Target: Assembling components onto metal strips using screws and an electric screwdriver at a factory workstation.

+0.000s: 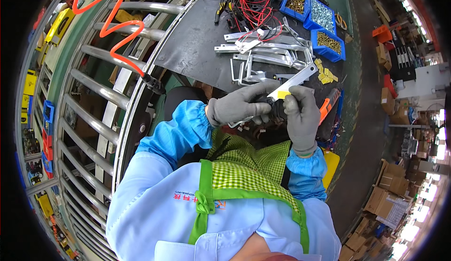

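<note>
My left hand (242, 103), in a grey glove, is closed around the lower end of a flat silver metal bracket (297, 78). The bracket slants up to the right, over the table edge. At its lower part sits a small yellow piece (283, 94), like a tag or sticker. My right hand (302, 118), gloved too, pinches this piece between thumb and fingers against the metal. A black part shows by the left fingertips, mostly hidden. Similar yellow pieces (325, 73) lie loose on the table, right of a pile of silver brackets (268, 52).
Blue bins (329, 49) of screws and small metal parts line the dark table's (188, 49) right side. Red and black wires (246, 0) heap at the back. An orange-and-grey tool (329, 105) lies near my right hand. A roller conveyor (96, 89) and orange coiled hose (123, 24) are left.
</note>
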Available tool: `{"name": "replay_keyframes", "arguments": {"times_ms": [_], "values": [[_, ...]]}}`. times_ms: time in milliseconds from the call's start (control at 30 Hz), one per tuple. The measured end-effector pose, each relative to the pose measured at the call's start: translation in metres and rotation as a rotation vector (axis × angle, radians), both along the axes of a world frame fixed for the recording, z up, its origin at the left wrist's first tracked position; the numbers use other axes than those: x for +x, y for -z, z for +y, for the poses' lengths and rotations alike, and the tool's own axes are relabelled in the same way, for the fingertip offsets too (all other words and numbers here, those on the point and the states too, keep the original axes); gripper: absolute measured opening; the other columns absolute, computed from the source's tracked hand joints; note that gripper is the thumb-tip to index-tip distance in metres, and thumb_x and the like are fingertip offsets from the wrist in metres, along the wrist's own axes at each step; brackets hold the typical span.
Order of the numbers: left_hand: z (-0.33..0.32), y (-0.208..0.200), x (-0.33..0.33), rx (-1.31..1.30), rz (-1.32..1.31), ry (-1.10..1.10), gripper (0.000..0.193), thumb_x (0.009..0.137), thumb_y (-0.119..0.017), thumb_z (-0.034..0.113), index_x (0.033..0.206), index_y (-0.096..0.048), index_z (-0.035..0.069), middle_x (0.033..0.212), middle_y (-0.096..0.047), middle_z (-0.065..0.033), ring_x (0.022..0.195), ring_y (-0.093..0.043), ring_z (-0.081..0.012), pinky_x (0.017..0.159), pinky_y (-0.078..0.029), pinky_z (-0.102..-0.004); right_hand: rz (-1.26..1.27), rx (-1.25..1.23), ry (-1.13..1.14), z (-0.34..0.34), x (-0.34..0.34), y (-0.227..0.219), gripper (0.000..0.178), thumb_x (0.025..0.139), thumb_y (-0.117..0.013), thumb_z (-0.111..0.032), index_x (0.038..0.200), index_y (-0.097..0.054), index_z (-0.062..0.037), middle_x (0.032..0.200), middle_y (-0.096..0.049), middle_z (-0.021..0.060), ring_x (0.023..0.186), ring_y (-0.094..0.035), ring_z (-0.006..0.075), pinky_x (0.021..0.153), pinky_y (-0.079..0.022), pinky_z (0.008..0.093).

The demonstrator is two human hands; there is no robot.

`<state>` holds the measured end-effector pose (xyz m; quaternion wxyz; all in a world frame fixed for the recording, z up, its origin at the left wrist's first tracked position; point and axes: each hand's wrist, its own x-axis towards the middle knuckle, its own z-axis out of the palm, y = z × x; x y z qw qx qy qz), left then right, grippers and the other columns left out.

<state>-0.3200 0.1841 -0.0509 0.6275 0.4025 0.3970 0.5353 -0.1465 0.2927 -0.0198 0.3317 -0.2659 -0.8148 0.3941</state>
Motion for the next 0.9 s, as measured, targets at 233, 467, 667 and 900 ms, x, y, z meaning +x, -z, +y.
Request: {"name": "replay_keyframes", "arguments": {"times_ms": [233, 467, 667, 900], "values": [[-0.002, -0.007, -0.002, -0.007, 0.044, -0.032, 0.052, 0.093, -0.056, 0.008, 0.140, -0.036, 0.005, 0.094, -0.063, -0.0083, 0.080, -0.066, -0.0134, 0.066, -0.056, -0.0258, -0.064, 0.069, -0.084, -0.016, -0.003, -0.001, 0.017, 0.089, -0.064, -0.010, 0.105, -0.064, -0.0023, 0.090, -0.065, 0.0156, 0.079, -0.065, 0.0306, 0.071, -0.051, 0.0373], [-0.004, -0.008, -0.004, -0.025, 0.100, 0.006, 0.035, 0.091, -0.057, 0.010, 0.122, -0.045, 0.003, 0.088, -0.066, -0.0080, 0.074, -0.067, -0.0139, 0.062, -0.055, -0.0256, -0.295, 0.468, -0.198, -0.004, 0.003, -0.020, 0.029, 0.082, -0.068, -0.007, 0.110, -0.068, -0.0119, 0.107, -0.060, 0.0129, 0.087, -0.063, 0.0306, 0.070, -0.052, 0.0393], [-0.005, -0.005, -0.003, -0.002, 0.187, 0.052, 0.035, 0.091, -0.057, 0.013, 0.122, -0.046, 0.004, 0.085, -0.067, -0.0079, 0.070, -0.066, -0.0126, 0.056, -0.053, -0.0247, -0.298, 0.404, -0.334, 0.007, -0.001, -0.033, 0.028, 0.079, -0.069, -0.008, 0.106, -0.069, -0.0163, 0.107, -0.058, 0.0074, 0.088, -0.063, 0.0288, 0.073, -0.054, 0.0385], [-0.004, -0.007, -0.007, -0.075, 0.188, 0.151, 0.049, 0.094, -0.058, 0.012, 0.138, -0.037, 0.004, 0.089, -0.065, -0.0100, 0.079, -0.066, -0.0148, 0.065, -0.054, -0.0253, -0.345, 0.340, -0.413, 0.013, 0.000, -0.034, 0.024, 0.080, -0.068, -0.008, 0.103, -0.067, -0.0145, 0.100, -0.057, 0.0051, 0.085, -0.063, 0.0264, 0.071, -0.054, 0.0377]]}}
